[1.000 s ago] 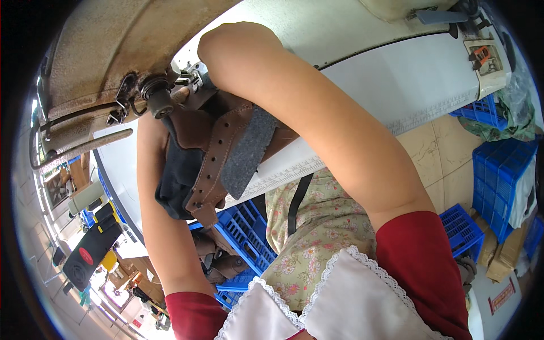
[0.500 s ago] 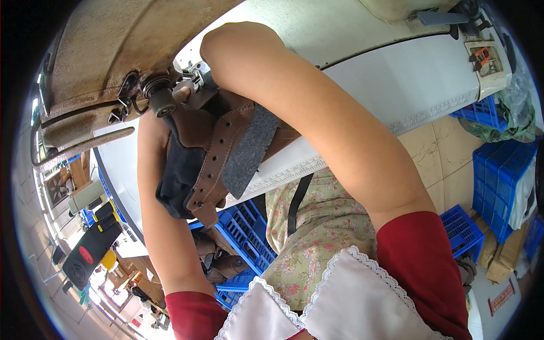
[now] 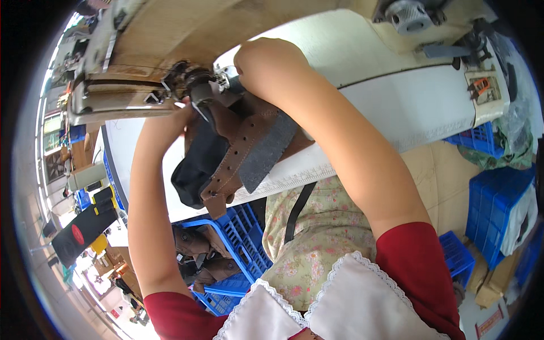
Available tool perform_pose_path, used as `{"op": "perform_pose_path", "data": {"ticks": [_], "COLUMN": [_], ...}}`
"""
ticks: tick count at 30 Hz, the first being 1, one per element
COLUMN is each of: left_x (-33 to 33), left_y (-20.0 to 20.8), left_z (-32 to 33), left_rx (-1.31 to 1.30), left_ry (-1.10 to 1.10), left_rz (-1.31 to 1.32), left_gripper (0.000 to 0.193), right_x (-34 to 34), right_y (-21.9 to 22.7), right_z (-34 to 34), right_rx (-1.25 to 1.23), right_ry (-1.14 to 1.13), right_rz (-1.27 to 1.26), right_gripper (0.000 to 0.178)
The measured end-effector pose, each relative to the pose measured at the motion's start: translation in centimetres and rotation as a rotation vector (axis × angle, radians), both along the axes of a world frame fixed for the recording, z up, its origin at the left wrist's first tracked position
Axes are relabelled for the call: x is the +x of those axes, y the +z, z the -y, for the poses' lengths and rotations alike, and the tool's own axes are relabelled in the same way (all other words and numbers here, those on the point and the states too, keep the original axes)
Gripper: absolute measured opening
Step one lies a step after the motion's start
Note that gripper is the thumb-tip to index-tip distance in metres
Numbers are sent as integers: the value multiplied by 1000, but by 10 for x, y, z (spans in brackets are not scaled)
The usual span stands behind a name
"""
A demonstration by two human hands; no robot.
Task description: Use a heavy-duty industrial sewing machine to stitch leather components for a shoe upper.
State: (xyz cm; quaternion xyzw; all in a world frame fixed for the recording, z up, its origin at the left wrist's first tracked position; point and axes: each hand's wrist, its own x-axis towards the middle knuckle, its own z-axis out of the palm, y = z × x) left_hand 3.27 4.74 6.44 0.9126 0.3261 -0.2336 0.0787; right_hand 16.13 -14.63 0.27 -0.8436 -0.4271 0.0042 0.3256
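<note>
A brown leather piece (image 3: 233, 156) with a row of holes, like part of a shoe upper, hangs over the front edge of the white sewing table (image 3: 396, 107). Black cloth (image 3: 198, 164) lies along its left side and a grey felt-like strip (image 3: 266, 153) along its right. Its far end is under the head of a sewing machine (image 3: 201, 90). My left hand (image 3: 180, 116) reaches in from the left beside the leather, mostly hidden behind the machine head. My right hand (image 3: 263, 59) bends over the far right side of the work; its fingers are out of sight.
The beige machine arm (image 3: 187, 34) spans the top. Below the table's ruler-marked edge, a blue crate (image 3: 249, 243) stands beside similar brown leather pieces (image 3: 212, 269). More blue crates (image 3: 496, 207) are on the tiled floor at right. A metal handwheel-like knob (image 3: 409, 20) is top right.
The machine head, leather and both hands now appear further right in the view, as the view has shifted. The leather still hangs in much the same pose under the machine head.
</note>
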Motion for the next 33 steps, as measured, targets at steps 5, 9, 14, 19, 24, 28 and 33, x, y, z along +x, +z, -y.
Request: {"op": "perform_pose_path", "data": {"ticks": [5,9,14,19,24,28,33], "left_x": [-31,-36,-39,-42,-39,-39,-43], "left_y": [3,-8,-11,-16,-12,-11,-29], "left_z": [38,50,62,64,71,70,56], "left_rx": [-290,-498,-388,-349,-258,-252,-346], "left_ry": [139,228,184,114,98,107,103], "left_rz": [324,476,546,622,555,533,603], "left_gripper": [49,58,69,60,55,53,52], "right_x": [2,1,-6,-7,-14,-21,-26], "right_y": [-3,-6,4,7,33,53,52], "right_z": [-5,1,0,6,5,3,13], "right_rx": [-73,-61,-80,-16,-248,-480,-318], "right_ry": [31,53,73,34,49,49,136], "right_rz": [-30,35,84,174,-42,-174,-192], "right_gripper": [12,13,16,10,39,66,95]}}
